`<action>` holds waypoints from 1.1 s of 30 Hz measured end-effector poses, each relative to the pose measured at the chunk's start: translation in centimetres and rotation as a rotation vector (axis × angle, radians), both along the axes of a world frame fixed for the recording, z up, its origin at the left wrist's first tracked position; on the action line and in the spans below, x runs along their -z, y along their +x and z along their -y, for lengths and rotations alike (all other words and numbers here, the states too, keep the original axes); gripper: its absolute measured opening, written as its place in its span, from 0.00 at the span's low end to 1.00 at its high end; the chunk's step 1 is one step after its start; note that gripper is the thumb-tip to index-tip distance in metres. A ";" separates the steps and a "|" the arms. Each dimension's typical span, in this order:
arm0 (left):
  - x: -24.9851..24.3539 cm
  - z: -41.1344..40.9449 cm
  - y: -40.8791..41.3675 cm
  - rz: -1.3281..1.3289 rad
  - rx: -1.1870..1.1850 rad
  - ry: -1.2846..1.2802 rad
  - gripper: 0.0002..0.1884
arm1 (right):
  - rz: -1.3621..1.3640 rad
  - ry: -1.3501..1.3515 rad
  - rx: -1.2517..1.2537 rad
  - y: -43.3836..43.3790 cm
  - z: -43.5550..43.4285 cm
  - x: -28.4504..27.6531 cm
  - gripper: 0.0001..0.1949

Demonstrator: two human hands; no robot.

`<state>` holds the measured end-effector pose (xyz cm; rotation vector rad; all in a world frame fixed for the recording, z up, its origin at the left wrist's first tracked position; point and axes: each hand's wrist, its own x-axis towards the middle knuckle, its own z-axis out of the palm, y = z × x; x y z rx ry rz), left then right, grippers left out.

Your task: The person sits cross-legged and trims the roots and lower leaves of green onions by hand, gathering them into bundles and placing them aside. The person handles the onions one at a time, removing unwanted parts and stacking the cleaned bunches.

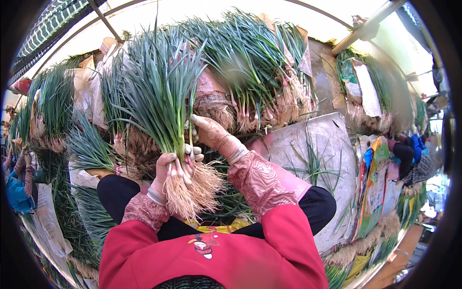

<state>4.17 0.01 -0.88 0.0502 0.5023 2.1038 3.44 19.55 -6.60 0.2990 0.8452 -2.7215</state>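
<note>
Low on its stems, just above the pale stringy roots, my left hand (165, 169) grips a bundle of green garlic plants (169, 104). The bundle stands upright, long leaves fanning up and roots (193, 188) hanging down. At the bundle's right side is my right hand (207, 132), its thumb and fingers closed around a thin stem beside the others. Both hands wear thin, soiled gloves with patterned sleeve covers above. Behind the bundle lies a large heap of similar plants (249, 72), roots towards me.
A whitish sheet (310, 151) with loose leaves lies at the right. More plants (88, 144) rest at the left, by my knee. Co-workers sit at the far left (21, 188) and far right (418, 159). A pole (368, 27) crosses the upper right.
</note>
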 end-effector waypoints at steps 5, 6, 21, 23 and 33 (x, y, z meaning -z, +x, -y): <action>-0.5 0.6 -0.4 0.106 -0.052 -0.261 0.25 | -0.098 0.449 0.104 1.4 3.3 1.6 0.12; -0.3 0.6 -0.5 0.095 -0.051 -0.272 0.25 | -0.204 1.025 0.208 1.5 3.6 1.7 0.13; -2.0 1.7 -2.8 -0.225 -0.066 -0.014 0.46 | -0.344 1.839 -1.009 6.1 -4.6 5.9 0.17; -1.4 0.8 -2.7 -0.156 -0.041 -0.053 0.46 | 0.014 1.802 0.131 3.8 -7.8 7.7 0.16; 0.9 -1.2 -1.5 0.057 0.028 -0.228 0.27 | -0.315 1.856 -0.039 5.8 -1.9 -3.8 0.10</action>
